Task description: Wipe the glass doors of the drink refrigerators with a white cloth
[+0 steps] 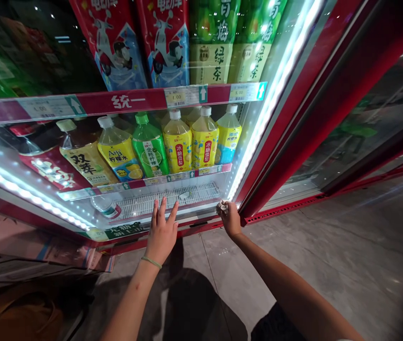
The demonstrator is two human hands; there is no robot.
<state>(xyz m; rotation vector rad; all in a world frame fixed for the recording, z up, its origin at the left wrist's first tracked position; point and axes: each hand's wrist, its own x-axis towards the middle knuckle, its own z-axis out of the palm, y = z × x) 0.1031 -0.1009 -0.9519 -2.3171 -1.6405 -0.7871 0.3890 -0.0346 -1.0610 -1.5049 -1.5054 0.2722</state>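
A person's right hand (232, 220) grips a crumpled cloth (222, 206) just beside the right front corner of a wire rack (135, 205). The left hand (162, 232), spread wide, reaches the rack's front edge, contact unclear, while drink bottles (178, 147) line up above the rack.

So the left hand (161, 237), green band (151, 262) on its wrist, has its fingers spread at the front of the wire rack (201, 192); can't tell if it's touching. Right hand (231, 220) is pinching a crumpled pale wad (223, 206) by the cooler's front edge. Clear bottle (104, 206) lying left of the left hand, row of drinks (178, 147) above both hands, pink boxes (13, 237) way off left, grey floor (201, 265) below.
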